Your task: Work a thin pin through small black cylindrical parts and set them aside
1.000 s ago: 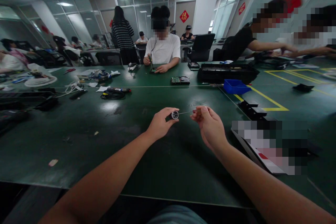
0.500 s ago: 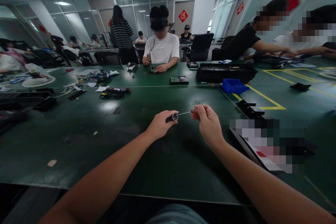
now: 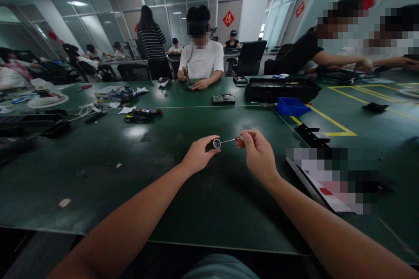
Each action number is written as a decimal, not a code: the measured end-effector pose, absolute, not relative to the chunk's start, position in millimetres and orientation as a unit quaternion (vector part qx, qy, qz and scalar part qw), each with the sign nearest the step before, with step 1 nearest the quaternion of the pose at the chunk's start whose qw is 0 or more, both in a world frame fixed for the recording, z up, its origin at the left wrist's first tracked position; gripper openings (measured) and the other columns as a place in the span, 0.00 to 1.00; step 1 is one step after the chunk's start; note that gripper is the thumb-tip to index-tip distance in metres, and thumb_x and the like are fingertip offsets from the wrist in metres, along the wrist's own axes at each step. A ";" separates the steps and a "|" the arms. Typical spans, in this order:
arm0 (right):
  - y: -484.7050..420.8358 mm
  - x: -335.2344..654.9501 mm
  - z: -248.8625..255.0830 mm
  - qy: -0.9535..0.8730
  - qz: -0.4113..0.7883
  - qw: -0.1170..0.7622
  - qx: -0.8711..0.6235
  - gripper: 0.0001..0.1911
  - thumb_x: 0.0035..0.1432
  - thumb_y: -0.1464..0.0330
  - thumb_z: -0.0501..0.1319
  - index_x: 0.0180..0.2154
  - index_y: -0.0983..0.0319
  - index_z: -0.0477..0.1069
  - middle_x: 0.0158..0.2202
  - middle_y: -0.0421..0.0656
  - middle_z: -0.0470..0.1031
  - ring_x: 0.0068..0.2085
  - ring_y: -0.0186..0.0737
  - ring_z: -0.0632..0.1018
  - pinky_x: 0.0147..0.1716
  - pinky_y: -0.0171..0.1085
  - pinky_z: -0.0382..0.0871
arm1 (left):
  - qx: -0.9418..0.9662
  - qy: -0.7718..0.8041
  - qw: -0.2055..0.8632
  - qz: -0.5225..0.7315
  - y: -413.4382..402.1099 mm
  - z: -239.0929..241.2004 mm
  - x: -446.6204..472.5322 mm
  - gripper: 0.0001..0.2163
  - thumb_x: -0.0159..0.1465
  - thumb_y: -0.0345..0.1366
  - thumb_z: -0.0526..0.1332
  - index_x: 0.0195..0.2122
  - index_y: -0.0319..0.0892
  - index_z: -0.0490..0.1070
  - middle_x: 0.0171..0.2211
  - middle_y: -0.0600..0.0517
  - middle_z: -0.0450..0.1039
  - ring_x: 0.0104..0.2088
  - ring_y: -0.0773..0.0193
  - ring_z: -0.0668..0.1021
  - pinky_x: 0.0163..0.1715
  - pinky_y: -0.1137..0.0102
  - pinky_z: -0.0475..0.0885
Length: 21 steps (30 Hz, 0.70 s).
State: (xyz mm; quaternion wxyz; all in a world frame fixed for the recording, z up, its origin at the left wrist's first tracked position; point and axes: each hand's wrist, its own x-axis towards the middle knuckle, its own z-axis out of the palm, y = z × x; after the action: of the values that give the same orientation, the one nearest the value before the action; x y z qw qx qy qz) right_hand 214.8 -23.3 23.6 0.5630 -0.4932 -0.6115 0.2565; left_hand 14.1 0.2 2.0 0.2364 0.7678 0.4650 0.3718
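My left hand [image 3: 198, 155] is closed around a small round metal-rimmed part [image 3: 216, 143], held above the dark green table [image 3: 137, 170]. My right hand [image 3: 257, 153] pinches the handle of a thin screwdriver [image 3: 231, 140] whose tip meets that round part. Both hands hover close together over the table's middle, a little above its surface.
A blue bin [image 3: 290, 106] and a long black case [image 3: 281, 89] stand at the back right, with black parts [image 3: 310, 135] nearer. A circuit board [image 3: 223, 99] and coiled cables [image 3: 140, 116] lie further back. A person in a white shirt [image 3: 203, 61] works opposite; others sit right.
Both hands stay joined over the table; my right hand has edged slightly left toward the round part and the gap between the hands has shortened.
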 end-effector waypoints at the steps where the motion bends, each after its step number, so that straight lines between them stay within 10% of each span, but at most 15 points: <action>1: -23.8 215.0 24.2 -0.613 0.255 0.563 -0.492 0.15 0.68 0.58 0.53 0.41 0.61 0.71 0.32 0.44 0.77 0.33 0.42 0.78 0.36 0.43 0.72 | 0.768 0.466 0.236 0.371 0.2 2.2 14.2 0.19 0.62 0.33 0.67 0.55 0.44 0.73 0.54 0.47 0.75 0.55 0.55 0.75 0.59 0.57 0.67; 8: -30.7 216.3 34.6 -0.636 0.193 0.507 -0.548 0.20 0.61 0.52 0.61 0.28 0.60 0.73 0.20 0.39 0.71 0.23 0.37 0.71 0.25 0.37 0.62 | 0.783 0.451 0.229 0.361 0.3 2.4 11.5 0.17 0.62 0.34 0.68 0.53 0.45 0.74 0.48 0.49 0.77 0.50 0.56 0.77 0.54 0.60 0.70; 15: -31.5 215.8 33.2 -0.667 0.215 0.522 -0.486 0.10 0.65 0.63 0.55 0.39 0.60 0.73 0.29 0.40 0.75 0.29 0.39 0.75 0.30 0.37 0.65 | 0.786 0.450 0.221 0.362 0.7 1.0 10.5 0.16 0.63 0.35 0.67 0.53 0.45 0.74 0.47 0.50 0.77 0.48 0.57 0.77 0.51 0.61 0.70; 21: -30.9 216.2 32.1 -0.671 0.192 0.495 -0.518 0.22 0.69 0.54 0.49 0.33 0.58 0.73 0.22 0.38 0.68 0.25 0.38 0.71 0.28 0.38 0.61 | 0.785 0.449 0.228 0.361 0.2 2.2 10.4 0.17 0.62 0.34 0.67 0.53 0.45 0.74 0.48 0.50 0.77 0.50 0.57 0.77 0.54 0.61 0.69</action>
State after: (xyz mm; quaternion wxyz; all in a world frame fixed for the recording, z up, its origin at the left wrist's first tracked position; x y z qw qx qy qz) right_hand 216.2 -30.9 32.1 0.4952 -0.5178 -0.6707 0.1919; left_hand 10.4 0.2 2.2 0.2283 0.7849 0.4491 0.3607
